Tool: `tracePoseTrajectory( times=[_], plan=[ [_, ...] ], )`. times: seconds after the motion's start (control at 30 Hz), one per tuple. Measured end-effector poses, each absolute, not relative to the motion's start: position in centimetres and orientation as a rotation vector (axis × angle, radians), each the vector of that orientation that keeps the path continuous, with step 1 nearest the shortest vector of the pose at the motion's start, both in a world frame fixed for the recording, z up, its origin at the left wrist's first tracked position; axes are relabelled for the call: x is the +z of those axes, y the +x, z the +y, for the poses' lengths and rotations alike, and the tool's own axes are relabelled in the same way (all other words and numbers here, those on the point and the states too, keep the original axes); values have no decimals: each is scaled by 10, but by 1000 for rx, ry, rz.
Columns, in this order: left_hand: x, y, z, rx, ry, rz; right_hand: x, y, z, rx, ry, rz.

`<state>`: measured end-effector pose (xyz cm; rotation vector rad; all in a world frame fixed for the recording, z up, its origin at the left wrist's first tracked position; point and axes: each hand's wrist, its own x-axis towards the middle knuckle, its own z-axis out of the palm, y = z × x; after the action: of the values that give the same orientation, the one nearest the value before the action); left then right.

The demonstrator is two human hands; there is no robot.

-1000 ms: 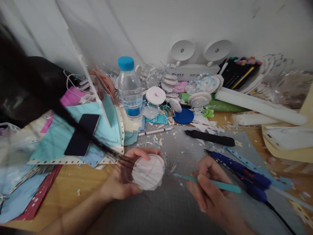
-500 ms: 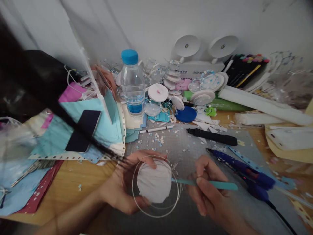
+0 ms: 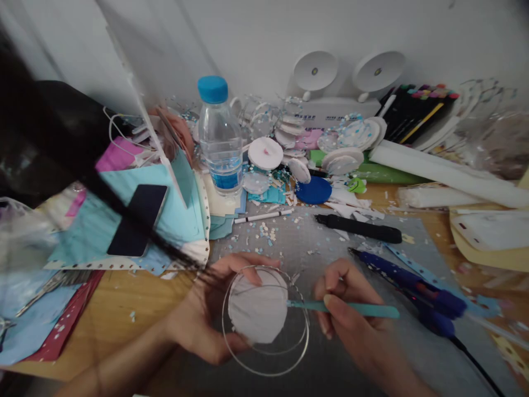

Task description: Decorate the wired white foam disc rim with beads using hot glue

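A round white disc (image 3: 258,311) is held at its edges by my left hand (image 3: 206,314), with fingers over the top rim and the thumb near the bottom. Thin pale wire hoops (image 3: 264,373) loop around the disc and hang below it. My right hand (image 3: 351,309) pinches a slim teal tool (image 3: 374,310) between thumb and fingers. The tool lies nearly level, and its left tip reaches the right edge of the disc. Both hands are over the grey mat (image 3: 297,237).
Behind the hands stand a water bottle (image 3: 221,143) and a pile of decorated white discs (image 3: 265,153). A black pen-like tool (image 3: 359,229) and a blue glue gun (image 3: 413,284) lie right. At left are a phone (image 3: 138,220), coloured papers and scissors (image 3: 43,289).
The wire hoops have tilted and shifted slightly, and their lower edge hangs a little lower. My right hand has moved slightly left with the teal tool. The whole view has shifted a little.
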<state>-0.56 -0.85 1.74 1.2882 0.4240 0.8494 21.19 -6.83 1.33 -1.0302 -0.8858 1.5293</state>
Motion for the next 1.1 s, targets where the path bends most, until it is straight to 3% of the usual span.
tracePoseTrajectory(
  times=[0.23, 0.67, 1.1],
  plan=[
    [19, -6, -10, 821, 1266, 391, 10, 214, -69, 1462, -1013, -926],
    [19, -4, -10, 841, 1253, 389, 12, 211, -63, 1659, -889, -764],
    [18, -2, -10, 814, 1149, 356, 11, 214, -69, 1566, -870, -981]
  ],
)
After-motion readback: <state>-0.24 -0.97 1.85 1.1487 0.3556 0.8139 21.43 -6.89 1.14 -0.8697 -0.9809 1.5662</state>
